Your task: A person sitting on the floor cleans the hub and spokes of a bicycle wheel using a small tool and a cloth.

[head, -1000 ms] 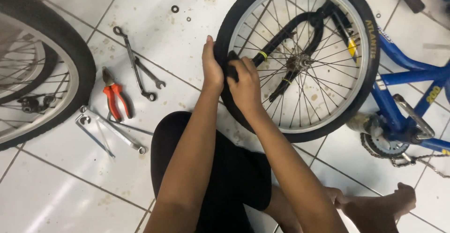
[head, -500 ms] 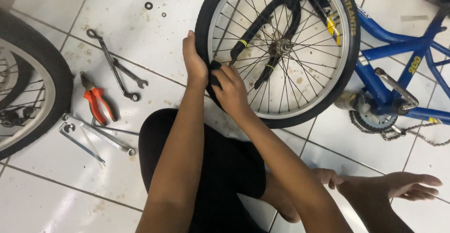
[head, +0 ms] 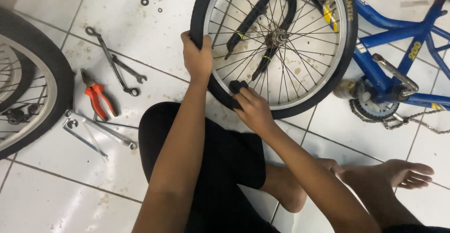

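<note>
Since the earlier frame, both hands have separated along the tyre (head: 213, 90): the left hand (head: 197, 57) has shifted up the wheel's left edge, the right hand (head: 253, 111) down to its lower arc. Left hand is closed around the tyre and rim. Right hand is closed, pinching the black rubber at the rim (head: 286, 105). Wheel stands in the fork of a blue bicycle frame (head: 398, 31), beyond the right hand. Orange pliers (head: 99, 99) and wrenches (head: 115, 69) lie on the tiled floor (head: 61, 186), left of the left hand.
</note>
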